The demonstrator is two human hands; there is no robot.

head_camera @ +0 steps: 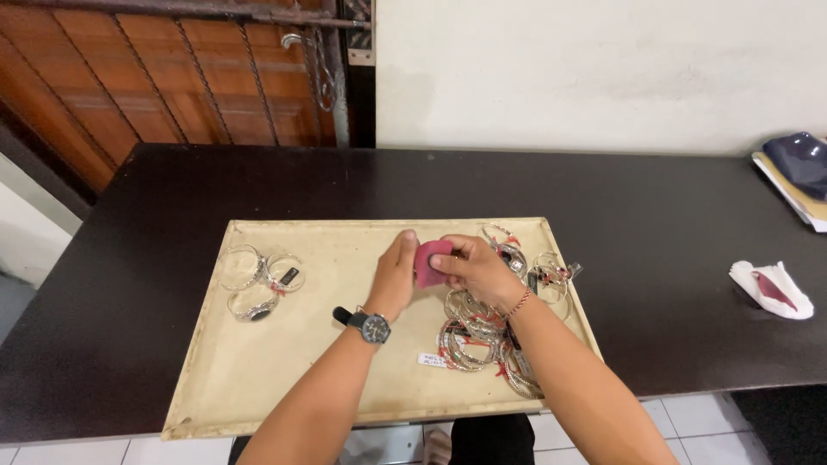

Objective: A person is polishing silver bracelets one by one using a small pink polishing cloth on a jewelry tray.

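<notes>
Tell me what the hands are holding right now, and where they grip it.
Both the left hand and right hand pinch a small pink cloth by its opposite edges; whether a bangle is inside cannot be told.

Even, soft indoor light fills the frame, brightest on the white wall (603, 69) at upper right. The dark table (672, 207) carries a faint sheen (no hard glare). Shadows under the hands are weak. Edges bow slightly; focus is sharp.

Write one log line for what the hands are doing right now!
left hand: touching pink cloth | right hand: holding pink cloth | under: beige tray | right: pile of silver bangles | left: three bangles
</notes>
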